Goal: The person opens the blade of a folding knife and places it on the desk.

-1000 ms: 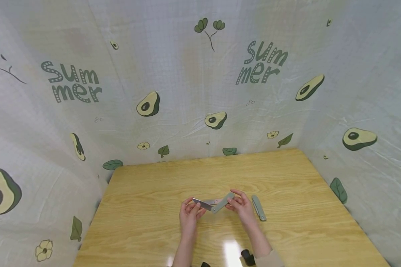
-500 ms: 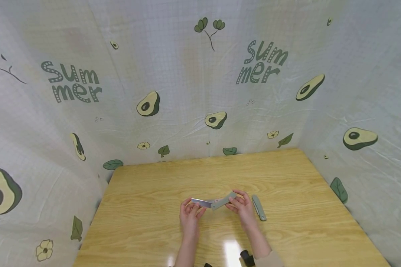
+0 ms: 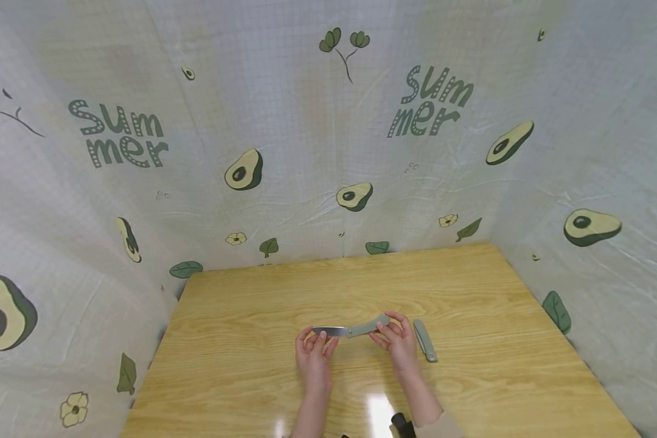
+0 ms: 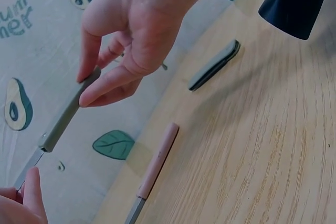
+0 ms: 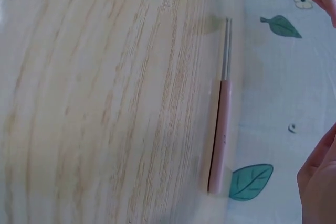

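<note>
A folding knife [image 3: 363, 329] with a grey-green handle is held over the table, its blade swung out nearly in line with the handle. My left hand [image 3: 313, 358] pinches the blade between thumb and fingers. My right hand [image 3: 401, 345] pinches the far end of the handle, as the left wrist view also shows. Beneath it on the table lies a pink-handled knife [image 4: 157, 163] with its blade out, hidden behind the held knife in the head view. To the right of my right hand rests a second grey-green knife [image 3: 426, 340], folded.
The wooden table [image 3: 241, 304] meets a printed cloth [image 3: 295, 109] hung at the back and both sides. A black device [image 3: 402, 424] sits by the right forearm at the near edge of the head view.
The knife's blade and handle have swung from a clear V into almost a straight line. Both hands keep their grip, and the pink knife behind has gone out of sight in the head view.
</note>
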Demonstrator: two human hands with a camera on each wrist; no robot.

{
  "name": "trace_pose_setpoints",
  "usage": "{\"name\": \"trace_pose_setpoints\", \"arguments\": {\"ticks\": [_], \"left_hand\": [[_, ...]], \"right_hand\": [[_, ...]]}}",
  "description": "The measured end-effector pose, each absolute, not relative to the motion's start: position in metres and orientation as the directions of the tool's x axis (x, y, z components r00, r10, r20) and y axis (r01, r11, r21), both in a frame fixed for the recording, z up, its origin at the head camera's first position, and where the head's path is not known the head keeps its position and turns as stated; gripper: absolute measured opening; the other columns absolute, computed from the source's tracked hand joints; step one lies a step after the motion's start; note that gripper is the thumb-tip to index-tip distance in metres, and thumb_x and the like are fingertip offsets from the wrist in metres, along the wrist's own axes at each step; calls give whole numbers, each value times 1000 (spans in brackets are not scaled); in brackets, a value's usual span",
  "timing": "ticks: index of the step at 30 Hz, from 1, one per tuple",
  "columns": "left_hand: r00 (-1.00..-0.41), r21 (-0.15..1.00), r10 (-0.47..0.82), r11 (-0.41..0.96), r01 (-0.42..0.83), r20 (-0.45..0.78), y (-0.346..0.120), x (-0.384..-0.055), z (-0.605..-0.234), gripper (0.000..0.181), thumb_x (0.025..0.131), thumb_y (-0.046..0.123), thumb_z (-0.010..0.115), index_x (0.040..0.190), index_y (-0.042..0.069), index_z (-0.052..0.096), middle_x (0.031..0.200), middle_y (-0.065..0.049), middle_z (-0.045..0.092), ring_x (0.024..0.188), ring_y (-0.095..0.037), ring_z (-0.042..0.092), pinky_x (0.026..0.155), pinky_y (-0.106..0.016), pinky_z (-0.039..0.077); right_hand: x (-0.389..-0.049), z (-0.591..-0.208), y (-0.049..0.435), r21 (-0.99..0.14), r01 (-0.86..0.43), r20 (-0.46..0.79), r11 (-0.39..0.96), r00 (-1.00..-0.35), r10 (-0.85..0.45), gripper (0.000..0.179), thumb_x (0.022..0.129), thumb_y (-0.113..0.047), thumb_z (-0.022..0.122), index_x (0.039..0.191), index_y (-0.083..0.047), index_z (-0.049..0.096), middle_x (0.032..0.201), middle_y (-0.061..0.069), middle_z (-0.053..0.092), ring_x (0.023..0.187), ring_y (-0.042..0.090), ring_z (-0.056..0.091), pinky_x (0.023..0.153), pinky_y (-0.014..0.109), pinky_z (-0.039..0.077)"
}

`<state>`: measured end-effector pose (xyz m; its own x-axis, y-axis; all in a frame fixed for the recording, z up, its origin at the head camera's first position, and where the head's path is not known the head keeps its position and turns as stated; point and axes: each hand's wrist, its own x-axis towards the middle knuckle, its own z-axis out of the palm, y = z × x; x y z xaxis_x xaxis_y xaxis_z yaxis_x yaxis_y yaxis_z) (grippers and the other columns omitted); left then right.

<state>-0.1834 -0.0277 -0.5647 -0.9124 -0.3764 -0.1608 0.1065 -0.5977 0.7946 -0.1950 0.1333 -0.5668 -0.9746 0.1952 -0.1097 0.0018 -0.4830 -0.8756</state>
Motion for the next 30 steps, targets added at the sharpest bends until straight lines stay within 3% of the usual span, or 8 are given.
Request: {"name": "trace_pose_setpoints", "arguments": {"ticks": [12,25,30], "left_hand": [[-911,773,-388,-617,144,-141,-21,-183,-566,28,95,-9,52,115,4,37,99,-10,48,86,-16,62,86,-34,58],[-905,785,-392,-607,121,-163,-25,-181,-572,27,98,-5,49,120,2,35,104,-12,48,92,-18,61,90,-35,56],[-883,795,-428,-595,116,-191,-27,-183,-574,35,97,-3,52,126,-2,32,104,-13,49,92,-19,62,90,-35,57]], "right_hand": [[-191,-564,130,-786,19,-170,-618,-968,186,24,96,7,51,113,-9,48,90,1,57,81,10,65,87,32,58],[-187,-575,130,-845,-8,-87,-535,-985,152,21,98,-1,53,116,-13,51,97,-1,61,92,12,65,92,34,56],[-187,-578,129,-871,-16,-102,-491,-972,214,21,98,-1,54,118,-9,52,95,-2,60,90,9,63,88,30,58]]}}
